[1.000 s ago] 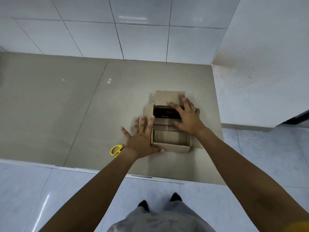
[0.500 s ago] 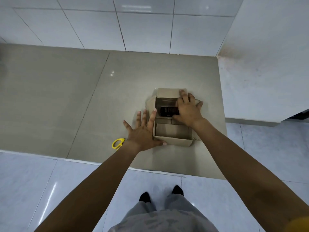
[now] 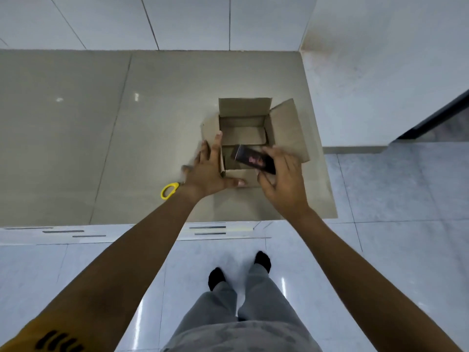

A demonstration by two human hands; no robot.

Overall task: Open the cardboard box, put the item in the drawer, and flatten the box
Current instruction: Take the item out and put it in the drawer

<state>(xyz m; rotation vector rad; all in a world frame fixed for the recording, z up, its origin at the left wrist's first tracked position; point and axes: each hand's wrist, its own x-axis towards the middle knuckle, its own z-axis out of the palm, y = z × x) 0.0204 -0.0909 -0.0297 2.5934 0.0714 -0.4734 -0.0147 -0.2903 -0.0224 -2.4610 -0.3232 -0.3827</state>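
While right hand pinches one item | left hand spread on one box | one scissors

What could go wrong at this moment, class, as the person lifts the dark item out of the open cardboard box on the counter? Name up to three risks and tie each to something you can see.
1. The right hand holds the dark item only at one end, so it might slip and drop.
2. The left hand lies flat against the cardboard box without gripping it, so the box may slide.
3. The yellow-handled scissors lie beside the left wrist; a careless sweep could catch them.
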